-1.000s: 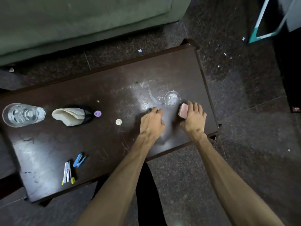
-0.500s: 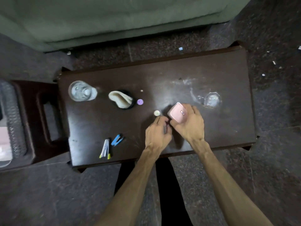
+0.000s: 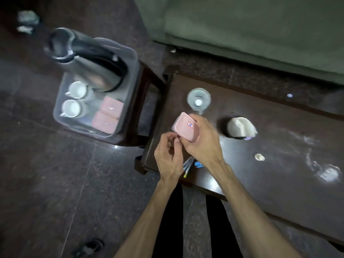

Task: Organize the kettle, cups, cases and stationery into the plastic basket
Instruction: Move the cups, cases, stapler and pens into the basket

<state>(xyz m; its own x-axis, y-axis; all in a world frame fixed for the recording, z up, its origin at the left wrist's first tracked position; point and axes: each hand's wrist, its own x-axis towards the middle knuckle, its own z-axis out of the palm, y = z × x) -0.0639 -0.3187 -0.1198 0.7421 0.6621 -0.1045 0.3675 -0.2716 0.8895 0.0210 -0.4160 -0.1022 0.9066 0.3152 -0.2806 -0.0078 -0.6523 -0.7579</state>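
My right hand point(image 3: 202, 144) grips a pink case point(image 3: 185, 129) with a small label, held above the left end of the dark table point(image 3: 279, 138). My left hand point(image 3: 168, 157) is beside it, fingertips touching the case's near edge. To the left, the clear plastic basket point(image 3: 130, 58) sits on a dark stool and holds the steel kettle point(image 3: 87, 58), two white cups point(image 3: 74, 98) and two pink cases point(image 3: 108, 115). Pens point(image 3: 187, 167) and a blue clip point(image 3: 198, 165) lie on the table, partly hidden under my hands.
On the table stand a clear glass point(image 3: 198, 98) and a black holder with white paper point(image 3: 239, 126); a small white cap point(image 3: 259, 157) lies further right. A green sofa point(image 3: 260, 30) runs behind the table. The stool's frame point(image 3: 147, 101) sits between basket and table.
The case was picked up from the right end of the table and carried left with both hands. My view swung left, bringing the basket with kettle, cups and cases into sight.
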